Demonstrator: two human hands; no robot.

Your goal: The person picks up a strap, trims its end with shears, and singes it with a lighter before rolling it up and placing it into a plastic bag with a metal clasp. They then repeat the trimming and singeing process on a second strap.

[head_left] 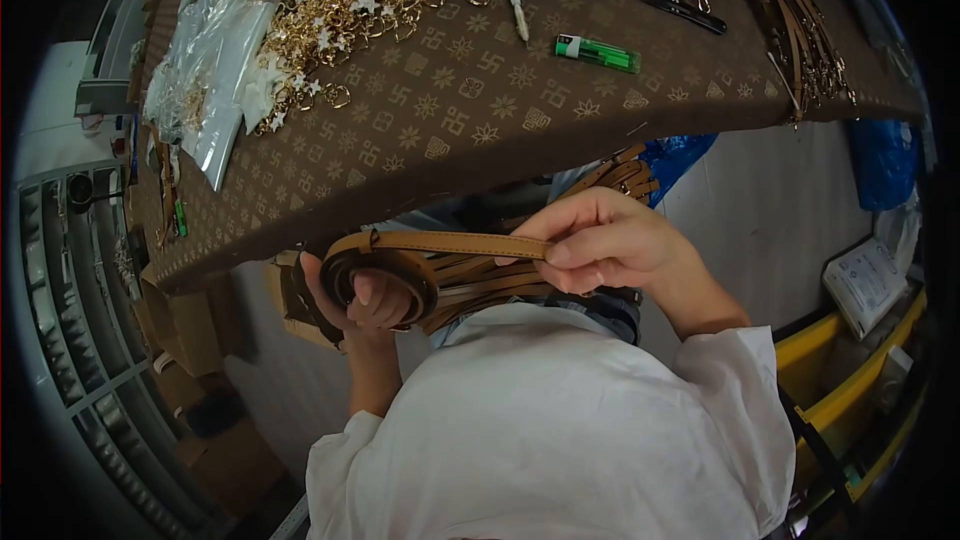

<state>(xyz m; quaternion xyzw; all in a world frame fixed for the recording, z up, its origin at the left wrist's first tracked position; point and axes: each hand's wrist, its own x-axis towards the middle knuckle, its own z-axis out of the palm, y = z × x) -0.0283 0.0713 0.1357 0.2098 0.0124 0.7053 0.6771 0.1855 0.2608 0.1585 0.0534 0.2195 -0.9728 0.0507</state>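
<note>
The white sleeves (540, 420) fill the near foreground, and both forearms rise out of them toward the edge of the patterned table (450, 120). On the left, the left hand (368, 302) is closed around a coil (410, 275) of tan strap, with fingers curled through its middle and the thumb on its outer turn. From the top of the coil the free strap (460, 243) runs level to the right, taut, above a loose bundle of straps (480, 290) lying in the lap. On the right, the right hand (615, 245) pinches that free length between thumb and fingertips, so neither hand is slack. The winding looks best served by steady tension from the right hand, so each turn lies edge to edge on the last. The left thumb should press the outer turn down, or the coil may spring open or cone sideways.
</note>
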